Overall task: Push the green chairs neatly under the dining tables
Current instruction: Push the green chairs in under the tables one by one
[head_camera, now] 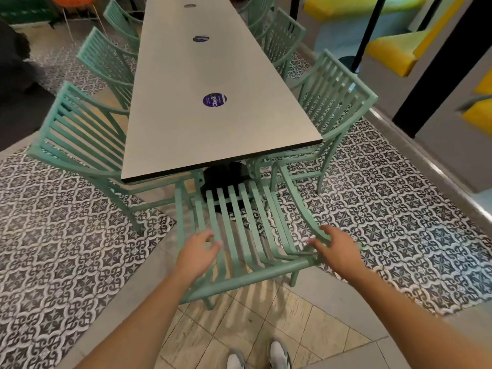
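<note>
A long grey dining table (pixel 202 75) runs away from me, with green slatted chairs along both sides. One green chair (pixel 239 230) stands at the near end of the table, its back toward me and its seat mostly outside the table edge. My left hand (pixel 198 253) hovers over the left part of the chair's back, fingers apart, holding nothing. My right hand (pixel 336 247) rests at the right corner of the back near the armrest, fingers spread and blurred. The near left chair (pixel 80 134) and near right chair (pixel 332 102) stand tucked beside the table.
Patterned black-and-white tiles cover the floor around the table, plain beige tiles under my shoes (pixel 258 355). A black table base (pixel 229 174) sits under the near end. A raised kerb (pixel 431 161) and black post (pixel 436 62) lie to the right, yellow seating (pixel 394 51) beyond.
</note>
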`<act>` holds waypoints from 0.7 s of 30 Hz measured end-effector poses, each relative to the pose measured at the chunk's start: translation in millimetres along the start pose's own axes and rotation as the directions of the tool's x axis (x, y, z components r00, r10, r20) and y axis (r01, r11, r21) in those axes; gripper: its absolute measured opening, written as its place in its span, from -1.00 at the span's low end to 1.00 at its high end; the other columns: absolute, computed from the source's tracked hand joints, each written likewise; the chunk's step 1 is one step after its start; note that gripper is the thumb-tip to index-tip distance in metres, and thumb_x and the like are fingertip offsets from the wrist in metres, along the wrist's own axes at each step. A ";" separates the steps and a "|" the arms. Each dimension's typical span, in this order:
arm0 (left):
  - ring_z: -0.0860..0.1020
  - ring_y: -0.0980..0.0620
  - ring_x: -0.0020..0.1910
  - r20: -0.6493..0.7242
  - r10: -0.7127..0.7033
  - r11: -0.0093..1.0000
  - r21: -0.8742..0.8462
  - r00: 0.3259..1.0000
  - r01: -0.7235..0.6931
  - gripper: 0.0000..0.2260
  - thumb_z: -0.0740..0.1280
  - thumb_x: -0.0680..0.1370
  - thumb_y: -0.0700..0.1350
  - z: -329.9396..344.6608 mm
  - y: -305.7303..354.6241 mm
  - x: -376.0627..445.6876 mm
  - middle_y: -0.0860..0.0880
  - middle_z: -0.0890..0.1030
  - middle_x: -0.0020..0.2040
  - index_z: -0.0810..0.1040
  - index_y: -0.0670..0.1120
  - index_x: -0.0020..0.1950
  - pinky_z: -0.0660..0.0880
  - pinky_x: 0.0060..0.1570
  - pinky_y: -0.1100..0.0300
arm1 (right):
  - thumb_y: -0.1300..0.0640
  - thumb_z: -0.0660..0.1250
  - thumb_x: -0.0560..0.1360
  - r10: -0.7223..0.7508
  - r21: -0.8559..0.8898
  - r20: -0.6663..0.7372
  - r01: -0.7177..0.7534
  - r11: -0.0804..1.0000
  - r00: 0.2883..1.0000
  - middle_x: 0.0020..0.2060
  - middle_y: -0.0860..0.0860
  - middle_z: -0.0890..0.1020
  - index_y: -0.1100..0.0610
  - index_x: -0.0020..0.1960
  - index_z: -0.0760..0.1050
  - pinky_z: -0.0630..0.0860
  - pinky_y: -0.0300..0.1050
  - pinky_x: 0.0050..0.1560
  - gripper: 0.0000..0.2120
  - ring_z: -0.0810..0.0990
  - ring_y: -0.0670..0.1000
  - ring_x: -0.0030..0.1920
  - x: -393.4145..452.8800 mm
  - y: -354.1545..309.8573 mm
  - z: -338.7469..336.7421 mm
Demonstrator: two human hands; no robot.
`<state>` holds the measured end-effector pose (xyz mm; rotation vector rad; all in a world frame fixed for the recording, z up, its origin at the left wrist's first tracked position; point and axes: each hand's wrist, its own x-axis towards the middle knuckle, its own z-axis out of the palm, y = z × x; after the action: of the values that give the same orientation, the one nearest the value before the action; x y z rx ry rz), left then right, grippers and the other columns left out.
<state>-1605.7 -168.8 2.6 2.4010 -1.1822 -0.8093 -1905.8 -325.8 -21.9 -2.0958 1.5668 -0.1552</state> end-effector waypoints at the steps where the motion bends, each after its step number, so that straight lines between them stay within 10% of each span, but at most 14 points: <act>1: 0.49 0.04 0.24 0.013 -0.011 0.998 -0.064 1.000 0.012 -0.64 0.26 0.61 0.04 1.9 8.6 0.6 -0.01 0.53 0.31 0.47 -0.06 0.37 0.41 0.20 0.12 | -0.23 0.31 0.48 0.047 0.028 -0.058 -0.046 0.999 0.997 0.11 0.01 0.60 0.05 0.30 0.46 0.55 0.06 0.10 -0.50 0.56 0.03 0.06 -2.5 2.6 -2.2; 12: 0.53 0.10 0.09 0.199 0.172 0.969 0.142 0.965 -0.202 -0.73 0.22 0.61 0.06 65.4 131.7 29.2 0.08 0.55 0.24 0.51 0.02 0.26 0.48 0.13 0.13 | -0.03 0.32 0.53 0.227 0.172 -0.090 -0.209 0.963 0.970 0.24 0.09 0.52 0.11 0.37 0.41 0.43 0.00 0.22 -0.55 0.49 0.09 0.22 -14.6 101.8 -50.3; 21: 0.48 0.01 0.27 0.224 0.322 0.821 0.418 0.920 -0.389 -0.62 0.20 0.60 0.11 140.2 326.1 88.8 0.02 0.51 0.33 0.47 0.02 0.37 0.43 0.24 0.06 | -0.06 0.27 0.55 0.031 0.057 -0.044 -0.029 0.998 0.999 0.44 -0.04 0.35 -0.03 0.51 0.22 0.27 -0.10 0.39 -0.44 0.36 -0.03 0.39 69.3 219.6 -165.4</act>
<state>-1847.6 -441.3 35.6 2.3622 -2.0041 -0.6396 -2136.6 -488.5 4.3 -2.0379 1.6006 -0.2340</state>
